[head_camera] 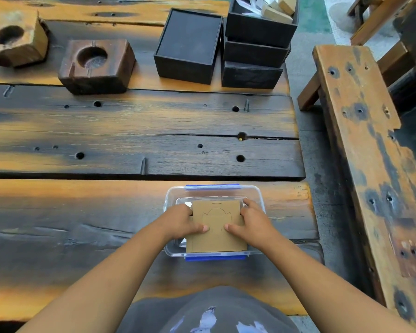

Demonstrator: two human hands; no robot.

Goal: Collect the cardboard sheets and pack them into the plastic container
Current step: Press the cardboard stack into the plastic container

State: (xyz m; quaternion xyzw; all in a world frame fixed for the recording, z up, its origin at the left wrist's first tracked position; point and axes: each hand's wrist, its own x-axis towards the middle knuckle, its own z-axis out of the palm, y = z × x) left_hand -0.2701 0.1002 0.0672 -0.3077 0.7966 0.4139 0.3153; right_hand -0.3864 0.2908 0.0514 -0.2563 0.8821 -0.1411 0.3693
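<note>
A clear plastic container [258,195] with blue clips on its far and near sides sits on the wooden table close to me. A brown cardboard sheet [216,213] with a cut outline lies over its opening, its near edge reaching the front rim. My left hand [180,223] grips the sheet's left edge, thumb on top. My right hand [253,221] grips the right edge the same way. Something white shows under the sheet at the left; what else lies inside is hidden.
An open black box [187,48] stands at the far side, next to a stack of black boxes [255,54] topped with cardboard pieces. Two wooden blocks with round hollows [94,66] sit far left. A wooden bench [365,145] runs along the right.
</note>
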